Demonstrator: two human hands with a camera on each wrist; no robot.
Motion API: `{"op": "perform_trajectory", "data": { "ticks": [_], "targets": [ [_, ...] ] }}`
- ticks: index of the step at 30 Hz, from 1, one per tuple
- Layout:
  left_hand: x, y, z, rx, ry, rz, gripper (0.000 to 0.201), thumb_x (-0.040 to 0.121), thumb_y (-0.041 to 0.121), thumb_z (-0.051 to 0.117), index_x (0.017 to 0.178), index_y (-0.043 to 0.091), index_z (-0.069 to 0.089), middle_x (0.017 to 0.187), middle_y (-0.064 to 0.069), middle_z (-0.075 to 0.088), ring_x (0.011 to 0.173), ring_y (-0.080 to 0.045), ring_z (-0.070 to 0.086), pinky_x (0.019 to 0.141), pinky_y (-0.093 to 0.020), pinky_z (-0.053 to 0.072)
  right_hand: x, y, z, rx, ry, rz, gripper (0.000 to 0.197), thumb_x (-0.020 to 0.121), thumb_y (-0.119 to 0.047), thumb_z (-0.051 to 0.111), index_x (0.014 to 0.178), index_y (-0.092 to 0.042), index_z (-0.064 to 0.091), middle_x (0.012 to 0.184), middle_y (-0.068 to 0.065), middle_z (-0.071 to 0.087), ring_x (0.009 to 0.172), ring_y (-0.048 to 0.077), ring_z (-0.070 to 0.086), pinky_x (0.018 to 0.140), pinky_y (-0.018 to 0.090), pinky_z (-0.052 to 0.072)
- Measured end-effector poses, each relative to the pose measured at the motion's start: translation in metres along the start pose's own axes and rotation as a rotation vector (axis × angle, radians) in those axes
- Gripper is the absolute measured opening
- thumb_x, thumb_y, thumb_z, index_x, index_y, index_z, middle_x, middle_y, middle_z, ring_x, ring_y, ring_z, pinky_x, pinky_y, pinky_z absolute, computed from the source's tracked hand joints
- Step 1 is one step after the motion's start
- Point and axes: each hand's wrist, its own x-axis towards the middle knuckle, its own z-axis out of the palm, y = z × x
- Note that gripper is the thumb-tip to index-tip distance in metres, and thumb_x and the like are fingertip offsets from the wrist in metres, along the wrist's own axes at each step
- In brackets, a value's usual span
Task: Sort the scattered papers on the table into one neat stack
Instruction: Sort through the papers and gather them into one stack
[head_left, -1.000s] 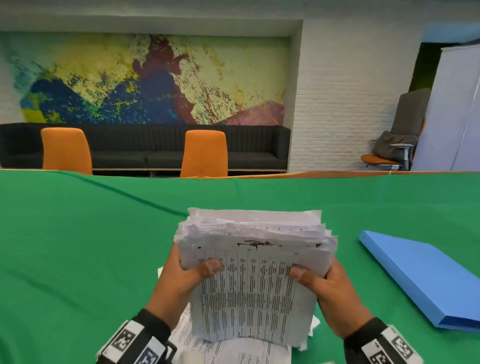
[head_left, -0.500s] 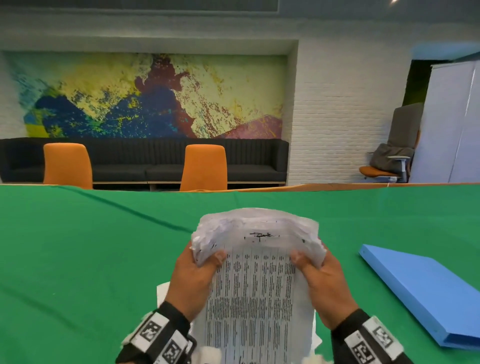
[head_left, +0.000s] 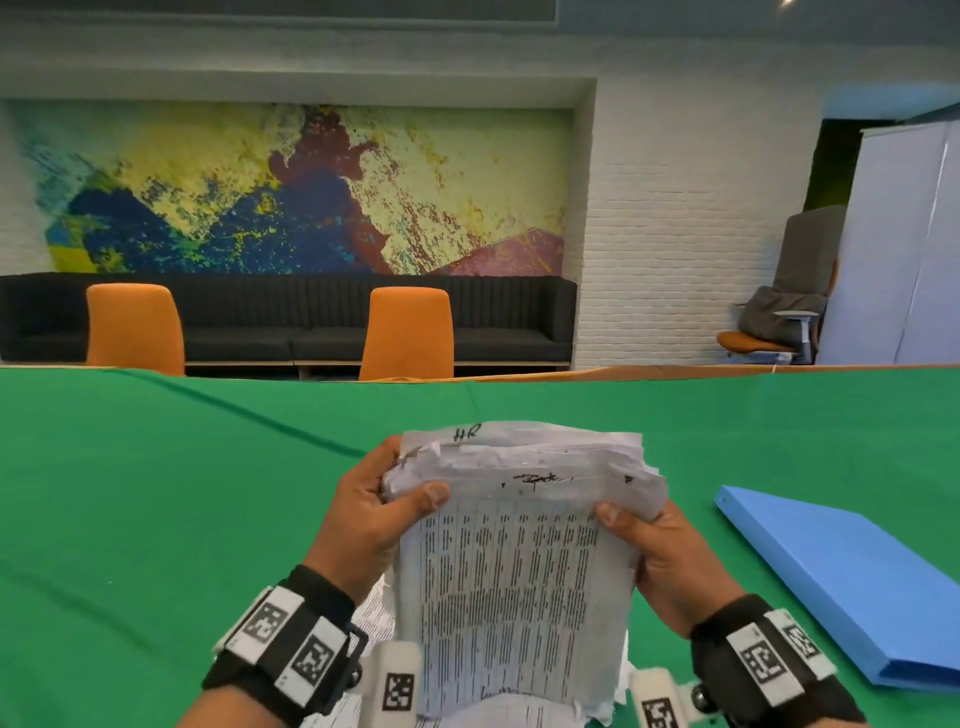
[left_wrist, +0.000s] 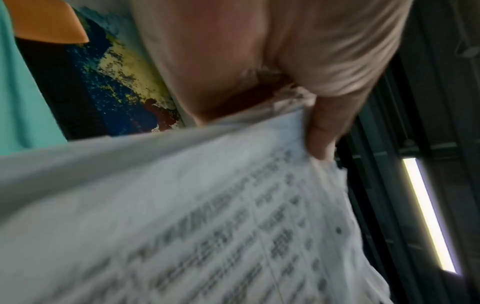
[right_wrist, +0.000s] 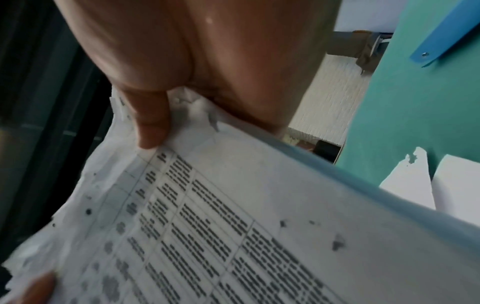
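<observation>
A thick stack of printed papers (head_left: 519, 571) stands almost upright above the green table (head_left: 156, 519), its ragged top edge bent toward me. My left hand (head_left: 374, 514) grips the stack's upper left side, thumb on the front sheet. On the upper right side my right hand (head_left: 654, 545) grips it the same way. The left wrist view shows the thumb pressed on the blurred stack of papers (left_wrist: 233, 226). In the right wrist view the thumb pins the crumpled corner of the stack of papers (right_wrist: 233, 216). More loose sheets (head_left: 374, 618) lie flat under the stack, mostly hidden.
A blue folder (head_left: 852, 587) lies shut on the table to the right, seen also as the blue folder (right_wrist: 446, 30). Two orange chairs (head_left: 405, 332) and a dark sofa stand beyond the table's far edge. White loose sheets (right_wrist: 415, 185) show on the green cloth.
Both hands have slid up toward the stack's top corners and tilted the stack more upright. The top edge now curls over. The head view has lifted slightly.
</observation>
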Motion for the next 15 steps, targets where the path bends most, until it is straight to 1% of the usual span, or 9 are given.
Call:
{"op": "perform_trajectory", "data": {
  "ticks": [2, 4, 5, 7, 9, 10, 12, 13, 15],
  "targets": [
    [-0.006, -0.003, 0.012, 0.101, 0.118, 0.076, 0.025, 0.079, 0.034, 0.078, 0.1, 0.021, 0.07, 0.102, -0.015, 0.074, 0.094, -0.04, 0.071, 0.084, -0.058, 0.06, 0.001, 0.002, 0.009, -0.064, 0.037, -0.052, 0.033, 0.088, -0.018, 0.061, 0.121, -0.01, 0.066, 0.112, 0.017, 0.076, 0.101, 0.036, 0.074, 0.081, 0.046, 0.063],
    [-0.012, -0.007, 0.018, 0.182, 0.201, 0.11, 0.02, 0.089, 0.031, 0.075, 0.107, 0.028, 0.069, 0.104, -0.006, 0.075, 0.093, -0.029, 0.073, 0.082, -0.054, 0.061, 0.001, 0.004, 0.016, -0.093, 0.063, -0.087, 0.035, 0.093, -0.017, 0.058, 0.127, -0.009, 0.062, 0.113, 0.016, 0.076, 0.101, 0.035, 0.074, 0.079, 0.042, 0.063],
    [-0.013, -0.009, 0.018, 0.201, 0.21, 0.115, 0.026, 0.089, 0.031, 0.073, 0.114, 0.031, 0.067, 0.107, -0.002, 0.075, 0.095, -0.026, 0.073, 0.082, -0.051, 0.062, 0.001, 0.005, 0.018, -0.097, 0.062, -0.096, 0.034, 0.096, -0.016, 0.057, 0.129, -0.009, 0.061, 0.113, 0.015, 0.076, 0.101, 0.033, 0.075, 0.079, 0.04, 0.063],
    [-0.016, -0.013, 0.013, 0.176, 0.172, 0.054, 0.049, 0.082, 0.041, 0.079, 0.126, 0.037, 0.058, 0.113, 0.003, 0.072, 0.098, -0.024, 0.073, 0.081, -0.044, 0.062, 0.001, 0.003, 0.015, -0.096, 0.057, -0.083, 0.033, 0.098, -0.015, 0.054, 0.13, -0.01, 0.06, 0.114, 0.014, 0.076, 0.102, 0.032, 0.075, 0.078, 0.037, 0.063],
    [-0.024, -0.022, 0.01, 0.149, 0.144, -0.065, 0.072, 0.068, 0.055, 0.083, 0.13, 0.039, 0.05, 0.114, 0.003, 0.072, 0.1, -0.02, 0.074, 0.084, -0.043, 0.062, -0.002, 0.003, 0.011, -0.059, 0.051, -0.058, 0.033, 0.095, -0.017, 0.056, 0.128, -0.01, 0.061, 0.115, 0.016, 0.075, 0.103, 0.034, 0.074, 0.08, 0.041, 0.063],
    [-0.03, -0.027, 0.012, 0.2, 0.15, -0.103, 0.073, 0.067, 0.056, 0.083, 0.129, 0.039, 0.048, 0.113, 0.002, 0.072, 0.101, -0.016, 0.073, 0.088, -0.041, 0.061, -0.003, 0.005, 0.01, -0.051, 0.05, -0.037, 0.035, 0.093, -0.018, 0.058, 0.127, -0.01, 0.06, 0.116, 0.018, 0.074, 0.104, 0.036, 0.073, 0.081, 0.045, 0.063],
    [-0.039, -0.036, 0.02, 0.341, 0.197, -0.113, 0.058, 0.079, 0.042, 0.082, 0.123, 0.045, 0.044, 0.114, 0.011, 0.067, 0.101, 0.0, 0.067, 0.091, -0.028, 0.054, -0.007, 0.013, 0.011, -0.084, 0.064, -0.002, 0.033, 0.091, -0.019, 0.061, 0.123, -0.012, 0.061, 0.116, 0.019, 0.074, 0.102, 0.036, 0.074, 0.082, 0.048, 0.063],
    [-0.04, -0.038, 0.025, 0.387, 0.231, -0.091, 0.05, 0.085, 0.031, 0.078, 0.119, 0.046, 0.043, 0.113, 0.015, 0.064, 0.097, 0.009, 0.064, 0.086, -0.02, 0.05, -0.009, 0.017, 0.014, -0.133, 0.088, -0.014, 0.028, 0.093, -0.019, 0.061, 0.121, -0.014, 0.062, 0.115, 0.016, 0.075, 0.103, 0.035, 0.074, 0.083, 0.048, 0.062],
    [-0.037, -0.037, 0.034, 0.441, 0.299, -0.03, 0.037, 0.093, 0.019, 0.07, 0.11, 0.039, 0.044, 0.103, 0.014, 0.064, 0.082, 0.008, 0.064, 0.07, -0.013, 0.047, -0.013, 0.023, 0.023, -0.305, 0.158, -0.094, 0.028, 0.098, -0.024, 0.058, 0.125, -0.021, 0.063, 0.119, 0.006, 0.075, 0.11, 0.026, 0.072, 0.094, 0.047, 0.059]
  ]
}}
